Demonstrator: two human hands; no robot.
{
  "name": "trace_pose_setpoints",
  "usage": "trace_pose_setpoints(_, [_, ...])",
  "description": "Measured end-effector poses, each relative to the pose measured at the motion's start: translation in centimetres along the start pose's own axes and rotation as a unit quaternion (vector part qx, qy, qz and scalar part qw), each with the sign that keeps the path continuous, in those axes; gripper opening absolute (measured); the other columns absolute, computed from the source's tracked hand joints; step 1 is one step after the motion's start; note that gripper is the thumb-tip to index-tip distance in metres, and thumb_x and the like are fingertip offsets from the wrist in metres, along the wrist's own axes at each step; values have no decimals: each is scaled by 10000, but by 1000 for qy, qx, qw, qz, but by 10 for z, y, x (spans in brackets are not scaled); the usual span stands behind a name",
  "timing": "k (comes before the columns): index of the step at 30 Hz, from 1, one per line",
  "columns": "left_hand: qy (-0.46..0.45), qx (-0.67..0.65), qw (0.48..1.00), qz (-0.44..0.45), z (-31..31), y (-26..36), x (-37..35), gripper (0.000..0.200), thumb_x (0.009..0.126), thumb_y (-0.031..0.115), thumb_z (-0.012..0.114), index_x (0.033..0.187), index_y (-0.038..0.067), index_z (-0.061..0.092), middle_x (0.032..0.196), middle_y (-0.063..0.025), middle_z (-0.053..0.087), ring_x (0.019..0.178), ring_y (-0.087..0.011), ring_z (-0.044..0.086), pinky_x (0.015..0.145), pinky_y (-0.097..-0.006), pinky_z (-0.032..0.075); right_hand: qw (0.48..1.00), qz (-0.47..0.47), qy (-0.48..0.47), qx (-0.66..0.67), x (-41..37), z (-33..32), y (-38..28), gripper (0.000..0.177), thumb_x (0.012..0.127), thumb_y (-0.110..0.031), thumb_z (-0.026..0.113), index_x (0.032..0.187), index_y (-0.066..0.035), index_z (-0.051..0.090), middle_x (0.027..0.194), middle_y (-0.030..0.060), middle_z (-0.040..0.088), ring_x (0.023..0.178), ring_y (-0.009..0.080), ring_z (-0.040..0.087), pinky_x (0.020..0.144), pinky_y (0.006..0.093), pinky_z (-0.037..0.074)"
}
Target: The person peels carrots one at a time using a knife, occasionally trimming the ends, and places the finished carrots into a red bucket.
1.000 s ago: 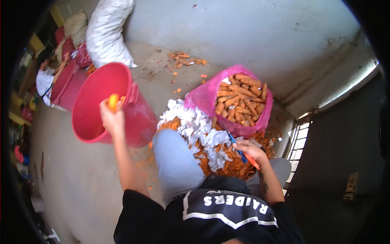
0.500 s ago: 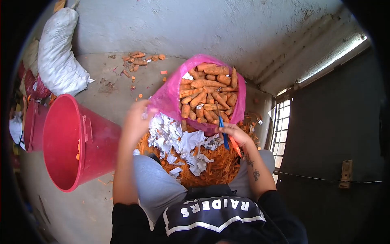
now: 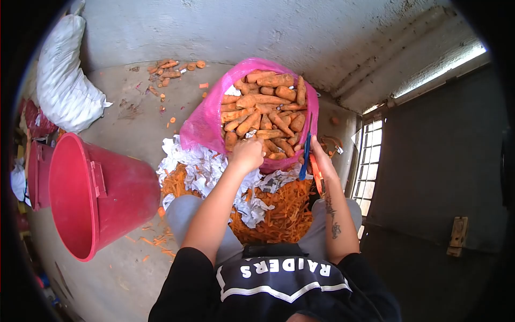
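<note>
My left hand [image 3: 248, 154] reaches over the near rim of a pink mesh bag [image 3: 206, 126], its fingers drawn together at a scrap of white paper [image 3: 250, 134] among the carrots. Whole unpeeled carrots [image 3: 268, 107] fill the bag's wide mouth. At the bag's right side, my right hand [image 3: 321, 156] grips a blue-handled knife [image 3: 306, 155], its narrow dark blade pointing up toward the carrots. A long orange piece [image 3: 316, 174] hangs beside the handle against the same palm. Crumpled white paper [image 3: 198, 166] and orange carrot peelings [image 3: 279, 209] lie between my legs, below the bag.
On the left stands a large red bucket [image 3: 123, 188], with a second red bucket [image 3: 42, 172] behind it. A full white sack [image 3: 67, 78] leans by the wall. Carrot ends [image 3: 166, 72] are scattered on the floor. A dark door [image 3: 434, 177] is at the right.
My left hand has swung right, from the bag's left edge to the carrots at its near rim. My right hand still holds the knife, now more upright. The view has shifted slightly.
</note>
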State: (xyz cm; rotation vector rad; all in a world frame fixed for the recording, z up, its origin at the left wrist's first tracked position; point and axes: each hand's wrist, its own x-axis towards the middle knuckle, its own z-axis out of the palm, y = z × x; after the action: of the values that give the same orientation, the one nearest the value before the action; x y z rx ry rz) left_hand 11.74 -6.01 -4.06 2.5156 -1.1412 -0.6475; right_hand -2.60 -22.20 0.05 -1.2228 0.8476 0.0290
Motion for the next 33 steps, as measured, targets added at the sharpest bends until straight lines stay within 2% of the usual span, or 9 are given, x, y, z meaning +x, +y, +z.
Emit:
trace_pose_setpoints(4, [-102,57,993,1,26,1,6,247,824,236,598,941,27,660,964,-165,664,938,-313,639,779,-429,499,999,-3,23,-29,7,-9,8,499,926,-528,438,880,-71,635,603,-16,502,491,72,425,452,222,318])
trace_pose_setpoints(7, [-104,50,993,-18,29,10,19,308,852,299,584,1006,36,625,1013,-158,645,986,-313,614,815,-436,479,998,-22,45,-47,9,-11,13,468,929,-486,459,877,-53,628,607,-9,505,513,72,451,466,219,343])
trace_pose_setpoints(12, [24,-95,995,29,49,18,42,244,820,152,530,1028,70,626,970,-152,631,920,-325,618,791,-451,488,993,-60,76,-68,14,-22,25,307,920,-341,528,887,-48,616,642,-10,517,552,69,456,517,219,363])
trace_pose_setpoints(15, [59,-89,984,146,72,30,53,299,792,111,539,1078,95,624,1026,-145,602,981,-312,587,856,-436,457,990,-63,80,-100,9,-26,24,261,918,-293,535,899,-43,606,666,-18,515,584,64,455,542,217,364])
trace_pose_setpoints(16, [57,-56,985,152,81,36,53,332,764,108,576,1091,123,628,1082,-144,560,1056,-311,530,902,-426,411,989,-59,80,-112,6,-26,23,257,919,-287,532,903,-41,603,674,-22,513,593,63,454,547,216,362])
trace_pose_setpoints(20, [35,8,987,157,103,43,57,318,763,130,611,1079,152,638,1132,-147,481,1087,-316,473,879,-417,381,985,-76,78,-133,4,-33,30,239,921,-269,526,872,-41,579,668,-36,488,591,65,435,542,222,351])
trace_pose_setpoints(24, [68,29,982,174,107,45,68,267,812,114,547,1043,191,659,1120,-126,478,1085,-294,472,896,-390,352,980,-85,69,-166,8,-38,40,211,918,-248,538,838,-53,557,654,-42,462,582,65,412,535,230,335])
trace_pose_setpoints(27, [65,48,976,202,114,39,74,373,726,99,635,1091,179,649,1120,-142,460,1091,-309,449,894,-403,354,980,-82,61,-173,12,-40,45,194,913,-237,553,839,-57,557,653,-46,451,582,62,396,532,233,324])
trace_pose_setpoints(33, [77,69,968,229,105,36,68,322,766,121,578,1074,158,663,1244,-117,473,1126,-272,471,928,-415,339,984,-109,77,-117,16,-40,41,231,895,-245,569,911,-17,604,681,-41,500,613,68,429,561,242,359])
